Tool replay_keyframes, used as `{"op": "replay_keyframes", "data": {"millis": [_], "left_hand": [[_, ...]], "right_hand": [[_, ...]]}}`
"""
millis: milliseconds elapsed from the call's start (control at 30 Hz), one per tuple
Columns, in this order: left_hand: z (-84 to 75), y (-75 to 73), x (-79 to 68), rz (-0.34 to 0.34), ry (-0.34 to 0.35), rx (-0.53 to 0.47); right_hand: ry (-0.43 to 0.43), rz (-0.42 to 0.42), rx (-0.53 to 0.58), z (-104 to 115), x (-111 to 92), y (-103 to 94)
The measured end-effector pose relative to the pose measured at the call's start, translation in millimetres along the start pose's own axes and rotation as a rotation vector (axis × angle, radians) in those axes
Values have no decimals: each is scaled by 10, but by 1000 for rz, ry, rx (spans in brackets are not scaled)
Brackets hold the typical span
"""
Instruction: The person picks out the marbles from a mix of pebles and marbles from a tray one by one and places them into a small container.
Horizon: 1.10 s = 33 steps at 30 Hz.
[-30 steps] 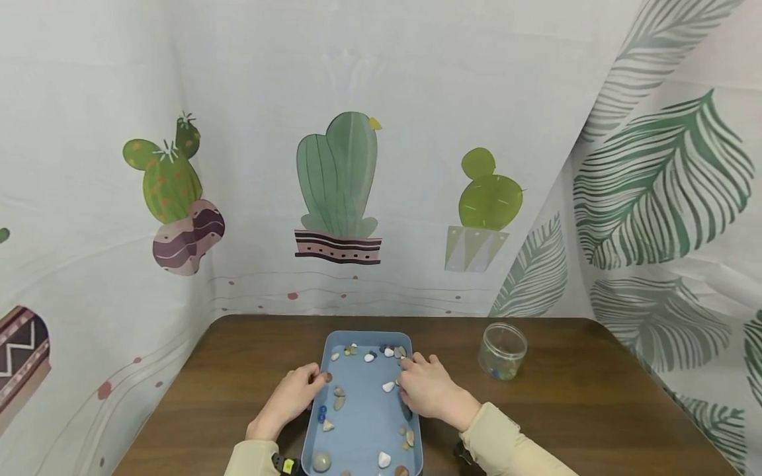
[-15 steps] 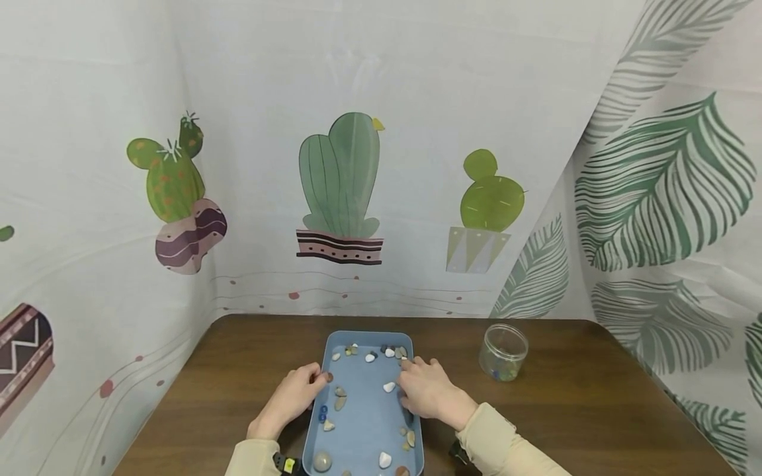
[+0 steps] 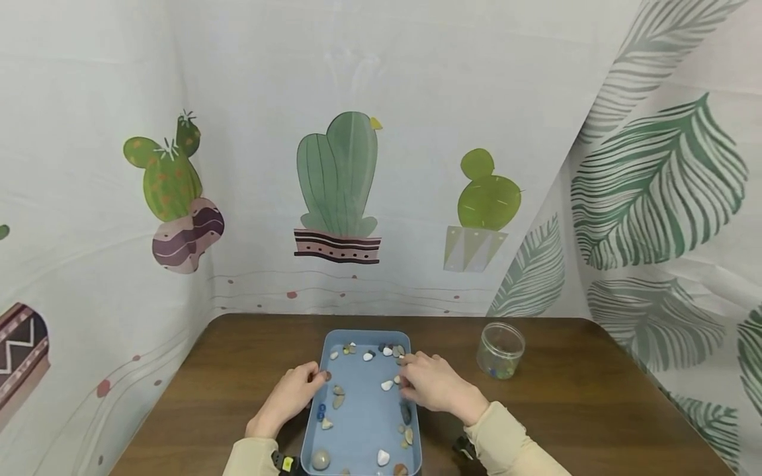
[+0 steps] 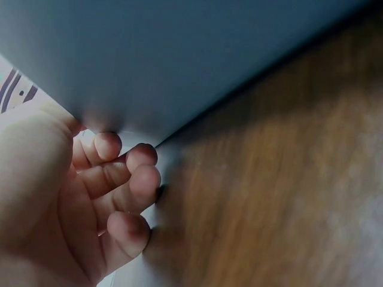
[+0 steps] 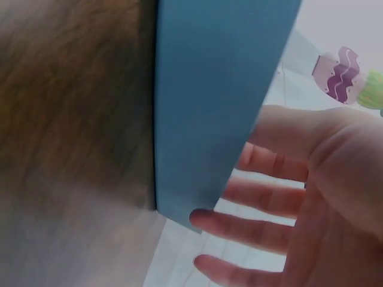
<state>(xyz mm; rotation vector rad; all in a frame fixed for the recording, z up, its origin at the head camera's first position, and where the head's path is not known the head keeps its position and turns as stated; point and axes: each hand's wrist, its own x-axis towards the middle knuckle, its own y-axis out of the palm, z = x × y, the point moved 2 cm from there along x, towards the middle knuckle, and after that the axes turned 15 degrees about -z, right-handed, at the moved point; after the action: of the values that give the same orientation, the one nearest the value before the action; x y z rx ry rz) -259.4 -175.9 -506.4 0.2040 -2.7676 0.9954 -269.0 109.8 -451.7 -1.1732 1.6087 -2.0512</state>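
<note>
A blue tray (image 3: 361, 423) stands lengthwise on the table, with small stones along its inner edges. My left hand (image 3: 288, 396) grips its left rim, thumb over the edge beside a brown stone (image 3: 327, 376) and fingers curled against the outer wall in the left wrist view. Across the right rim reaches my right hand (image 3: 437, 383), its fingertips beside a small white stone (image 3: 397, 379). In the right wrist view the thumb and first fingertips are hidden behind the tray wall, so I cannot tell whether they pinch a stone; the outer fingers (image 5: 239, 230) are stretched and spread.
Right of the tray stands a clear round jar (image 3: 501, 352) with small green and blue pieces at its bottom. Inside the tray are blue beads (image 3: 321, 412), a long dark stone (image 3: 406, 414) and a round grey stone (image 3: 320, 459). A cactus-print cloth (image 3: 411, 132) hangs behind.
My right hand has drawn back slightly to the right, and the small white stone and long dark stone show more fully. The left hand keeps its place on the rim.
</note>
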Motion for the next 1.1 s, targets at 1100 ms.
{"op": "replay_keyframes", "data": {"millis": [1100], "left_hand": [[-18,7,8,-15,-5,44]], "right_hand": [[-60,8,147,-192,-65,-228]]}}
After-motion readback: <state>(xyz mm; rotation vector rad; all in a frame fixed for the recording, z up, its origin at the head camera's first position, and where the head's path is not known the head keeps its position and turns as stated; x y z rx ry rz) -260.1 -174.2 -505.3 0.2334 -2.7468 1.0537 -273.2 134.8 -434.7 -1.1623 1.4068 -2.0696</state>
